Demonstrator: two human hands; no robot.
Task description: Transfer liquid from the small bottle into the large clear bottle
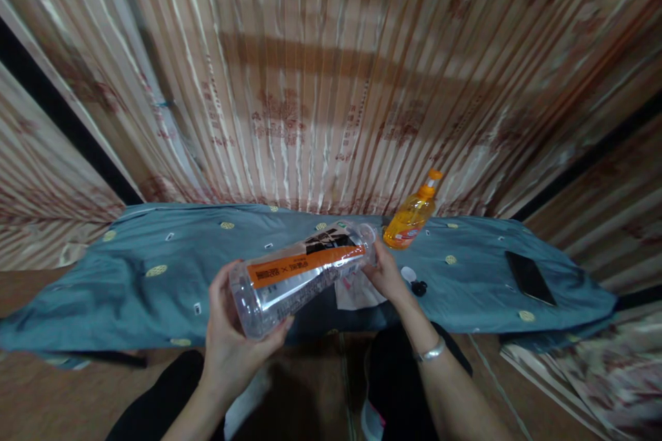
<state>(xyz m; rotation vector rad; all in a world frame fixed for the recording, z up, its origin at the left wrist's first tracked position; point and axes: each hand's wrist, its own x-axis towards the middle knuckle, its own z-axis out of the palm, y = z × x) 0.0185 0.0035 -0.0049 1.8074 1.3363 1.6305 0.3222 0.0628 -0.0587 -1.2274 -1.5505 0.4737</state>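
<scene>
A large clear plastic bottle (305,272) with an orange, black and white printed label lies tilted across my two hands, above the cloth-covered table. My left hand (238,331) is wrapped round its wide base at the lower left. Its narrower end, at the upper right, is gripped by my right hand (385,272), which wears a silver bracelet at the wrist. Just beyond my right hand stands a bottle of orange liquid (411,220) with an orange top. By the right wrist lie a white round disc (408,274) and a small black object (419,287) whose kind I cannot make out.
A blue-green patterned cloth (181,248) covers the long table. Under the held bottle is a pale sheet or bag (356,293). A dark flat phone-like object (530,277) lies at the right. Pleated curtains (289,83) hang close behind the table, with dark poles at the sides.
</scene>
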